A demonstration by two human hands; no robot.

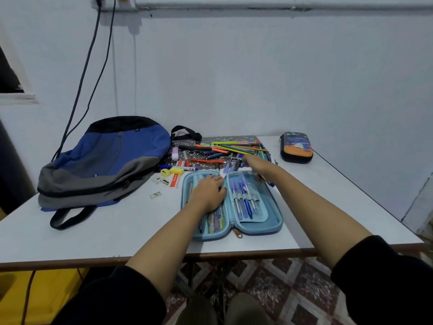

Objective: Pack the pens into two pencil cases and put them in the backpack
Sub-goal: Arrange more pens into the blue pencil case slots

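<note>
Open blue case (pixel 277 222) lies flat on the surface (pixel 112 221), right in front of me. My left hand (pixel 208 193) rests on its left half, fingers straight and spread over the mesh pocket, grasping nothing. The right half holds a row of blue pens (pixel 244 200) under a band.

My right hand (pixel 254 164) is out past the case's far edge, at the near side of the loose pile of pens (pixel 234 150). It is blurred, and I cannot tell whether it grips anything. The pile sits on a patterned mat (pixel 234 138), well short of the wall.

Second case (pixel 296 147), dark with orange, is zipped and lies far right, apart from the rest. Backpack (pixel 103 160) lies on its side at left. A yellow eraser (pixel 177 170) lies between backpack and blue case.
</note>
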